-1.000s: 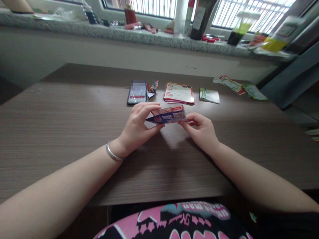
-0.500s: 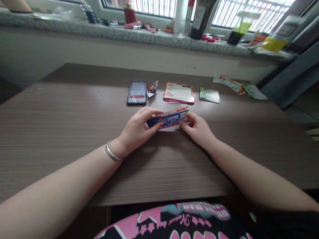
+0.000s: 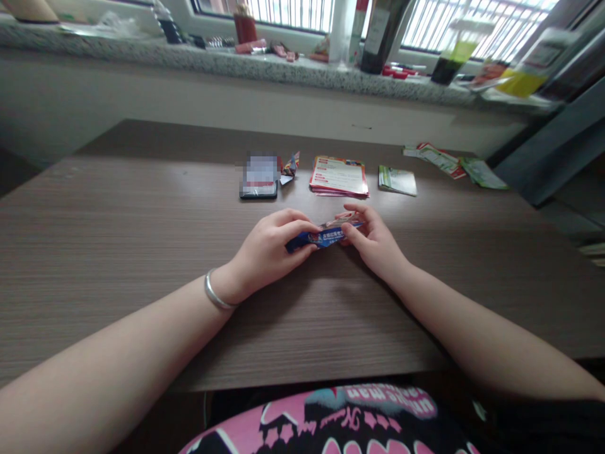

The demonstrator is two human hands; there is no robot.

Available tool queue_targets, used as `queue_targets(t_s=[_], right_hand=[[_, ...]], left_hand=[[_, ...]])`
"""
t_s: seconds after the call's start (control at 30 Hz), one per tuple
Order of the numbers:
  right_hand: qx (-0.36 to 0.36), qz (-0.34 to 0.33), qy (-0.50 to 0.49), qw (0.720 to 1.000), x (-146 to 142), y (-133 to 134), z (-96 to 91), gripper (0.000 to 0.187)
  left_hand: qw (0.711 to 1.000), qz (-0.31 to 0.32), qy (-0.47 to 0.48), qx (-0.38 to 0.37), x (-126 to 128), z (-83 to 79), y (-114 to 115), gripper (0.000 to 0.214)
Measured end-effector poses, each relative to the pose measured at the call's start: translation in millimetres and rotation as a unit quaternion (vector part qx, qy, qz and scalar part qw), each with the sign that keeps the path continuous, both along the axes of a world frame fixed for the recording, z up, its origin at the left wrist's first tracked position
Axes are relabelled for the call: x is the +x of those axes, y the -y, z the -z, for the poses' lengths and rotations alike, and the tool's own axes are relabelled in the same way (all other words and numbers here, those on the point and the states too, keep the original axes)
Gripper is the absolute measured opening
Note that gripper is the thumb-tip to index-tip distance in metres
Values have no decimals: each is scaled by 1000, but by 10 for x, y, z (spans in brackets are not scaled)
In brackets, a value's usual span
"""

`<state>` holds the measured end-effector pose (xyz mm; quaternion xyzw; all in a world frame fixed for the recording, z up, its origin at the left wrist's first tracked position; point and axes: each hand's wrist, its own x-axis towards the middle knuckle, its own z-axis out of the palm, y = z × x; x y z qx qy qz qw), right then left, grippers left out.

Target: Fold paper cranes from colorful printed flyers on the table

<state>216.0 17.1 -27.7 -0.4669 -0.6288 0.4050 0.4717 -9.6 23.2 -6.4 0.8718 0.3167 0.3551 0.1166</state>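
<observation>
A blue printed paper leaflet (image 3: 326, 237), folded into a narrow strip with pale writing, is held low over the table between both hands. My left hand (image 3: 278, 243), with a silver bangle at its wrist, pinches the leaflet's left end between thumb and fingers. At the right end, my right hand (image 3: 366, 231) grips it with the thumb in front and the fingers behind. Part of the print lies under my right thumb and fingers. Beyond the hands sit a stack of red-edged cards (image 3: 339, 176) and a small folded colourful paper (image 3: 290, 166).
A dark phone-like thing (image 3: 259, 194), partly blurred out, lies left of the folded paper. A smaller card stack (image 3: 397, 181) and loose green and red cards (image 3: 444, 161) are on the right. Bottles and small items line the stone windowsill (image 3: 302, 70) behind the table (image 3: 142, 208).
The leaflet looks narrower and sits slightly further right. My right hand has closed over its right end, covering the square code that showed before. My left hand has shifted a little right.
</observation>
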Motion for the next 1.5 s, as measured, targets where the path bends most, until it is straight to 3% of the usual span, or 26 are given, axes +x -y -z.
queue_targets(t_s=[0.23,0.73,1.17,1.33,1.5], right_hand=[[7,14,14,1000,-34,14,-18,34],[17,-27,35,999,-45,22,-78,44],[-7,36,41,998,144,-106,39,59],[3,37,98,994,266,-150,42,53],[-4,42,197,979,392,-199,31,39]], left_hand=[[999,-2,-29,-14,6,-20,31,21],[994,-46,-77,-59,11,-15,41,24],[981,-39,-156,-109,-75,-14,-3,38],[971,-32,-219,-89,-118,-9,-17,55],[971,-32,-224,-73,-141,28,-28,50]])
